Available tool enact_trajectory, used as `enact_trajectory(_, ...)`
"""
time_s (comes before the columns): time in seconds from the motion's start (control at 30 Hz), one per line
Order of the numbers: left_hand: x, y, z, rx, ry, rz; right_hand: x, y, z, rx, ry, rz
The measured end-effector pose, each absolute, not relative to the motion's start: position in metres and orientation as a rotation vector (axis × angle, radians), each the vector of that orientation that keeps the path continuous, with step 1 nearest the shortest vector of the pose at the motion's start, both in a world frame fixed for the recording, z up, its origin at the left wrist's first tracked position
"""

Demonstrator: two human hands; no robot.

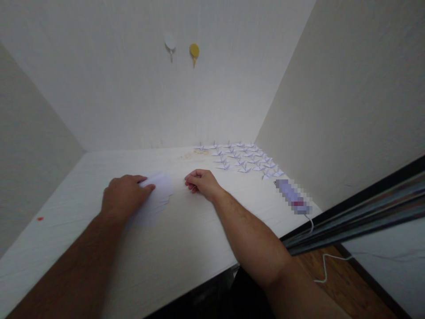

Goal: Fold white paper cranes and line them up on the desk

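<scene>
A fanned stack of white paper sheets lies on the white table. My left hand grips its left side, with the thumb and index finger resting over the paper. Just right of the stack, apart from it, is my right hand. Its fingers are curled into a pinch, and what they hold, if anything, cannot be made out. Beyond my right hand, several folded white paper cranes stand in rows toward the table's back right corner.
A blurred-out purplish object with a white cable lies at the table's right edge. On the back wall are a white hook and a yellow hook. A small red spot marks the left of the table.
</scene>
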State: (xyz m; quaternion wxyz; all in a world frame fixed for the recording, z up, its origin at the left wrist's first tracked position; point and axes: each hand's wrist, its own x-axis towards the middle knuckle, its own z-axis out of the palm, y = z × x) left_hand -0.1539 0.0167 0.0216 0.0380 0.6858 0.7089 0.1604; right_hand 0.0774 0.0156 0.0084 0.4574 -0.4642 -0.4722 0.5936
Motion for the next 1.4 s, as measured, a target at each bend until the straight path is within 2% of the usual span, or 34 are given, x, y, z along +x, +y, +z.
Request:
enact_trajectory(0.1, -0.151, 0.012, 0.027, 2.083, 2.194, 0.592, 0.077, 0.015, 0.008, -1.144, -1.18, 1.434)
enact_trajectory(0.27, -0.134, -0.001, 0.043, 2.016, 2.092, 1.129, 0.072, 0.013, 0.01, -1.112, -1.177, 1.284)
enact_trajectory(0.4, -0.11, -0.014, 0.056, 1.319, 1.632, 1.414, 0.066, 0.008, 0.019, -1.033, -1.207, 1.15)
enact_trajectory(0.5, -0.097, -0.021, 0.063, 0.83, 1.166, 1.273, 0.063, 0.001, 0.026, -0.965, -1.216, 1.203)
enact_trajectory(0.57, -0.092, -0.025, 0.065, 0.754, 1.072, 1.181, 0.061, -0.002, 0.028, -0.95, -1.244, 1.244)
enact_trajectory(0.7, -0.091, -0.028, 0.061, 0.846, 1.102, 1.191, 0.058, -0.004, 0.026, -0.997, -1.244, 1.162)
enact_trajectory(0.97, -0.107, -0.02, 0.041, 1.02, 1.105, 1.5, 0.059, -0.005, 0.025, -1.141, -1.273, 0.97)
enact_trajectory(1.1, -0.109, -0.02, 0.034, 1.032, 1.215, 1.521, 0.062, -0.004, 0.026, -1.15, -1.216, 1.0)
enact_trajectory(1.4, -0.109, -0.019, 0.035, 0.992, 1.154, 1.601, 0.069, -0.002, 0.029, -1.034, -1.074, 1.149)
